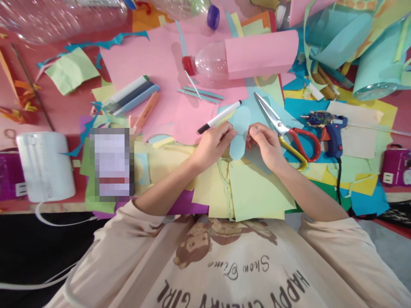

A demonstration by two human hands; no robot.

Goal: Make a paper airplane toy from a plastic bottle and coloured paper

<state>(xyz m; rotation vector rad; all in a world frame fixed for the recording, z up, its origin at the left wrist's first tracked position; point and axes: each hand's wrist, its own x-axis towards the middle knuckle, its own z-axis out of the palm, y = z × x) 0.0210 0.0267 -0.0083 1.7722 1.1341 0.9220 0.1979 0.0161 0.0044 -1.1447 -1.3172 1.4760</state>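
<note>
Between my two hands is a light blue paper cutout (239,128) with rounded ends and a narrow middle. My left hand (215,143) pinches its left side near the waist. At the right side, my right hand (263,140) has its thumb and fingers closed together on the cutout's edge; its fingertips are partly hidden. A black-capped white marker (220,116) lies just beyond my left hand. To the right of my right hand rest scissors (284,128) with one red and one yellow handle, blades slightly apart.
A red-capped plastic bottle (210,62) wrapped in pink paper lies ahead. The hot glue gun (334,132) sits at right with its cord hanging down. Several markers (131,95), a blurred phone (111,164) and a white power strip (46,167) are on the left. Paper scraps cover the table.
</note>
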